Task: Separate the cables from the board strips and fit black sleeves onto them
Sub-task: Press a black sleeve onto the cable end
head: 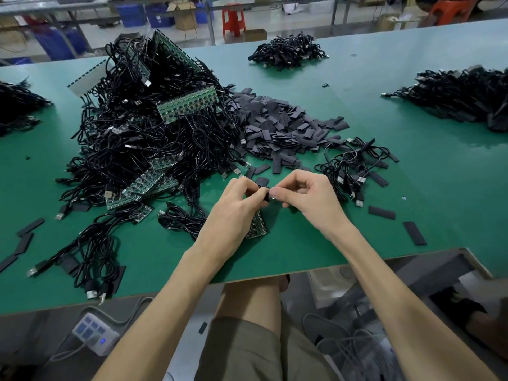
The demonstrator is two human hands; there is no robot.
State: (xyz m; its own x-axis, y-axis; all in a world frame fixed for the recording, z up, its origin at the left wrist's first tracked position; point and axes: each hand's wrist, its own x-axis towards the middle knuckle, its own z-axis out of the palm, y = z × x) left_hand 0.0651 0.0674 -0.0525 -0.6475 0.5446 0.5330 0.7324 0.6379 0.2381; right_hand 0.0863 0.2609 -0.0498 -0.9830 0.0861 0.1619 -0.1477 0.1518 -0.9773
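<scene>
Workbench, midshift: at the near edge of a green table, a person's left hand and right hand meet. The fingers of both are curled, pinching what appears to be a black sleeve on a cable end, mostly hidden by the fingertips. A short board strip lies partly under the left hand. The heap of cables, still on their strips, crowds the left, with the loose sleeve pile behind. Bare green surface opens to the right, between the scattered sleeves and the far piles.
</scene>
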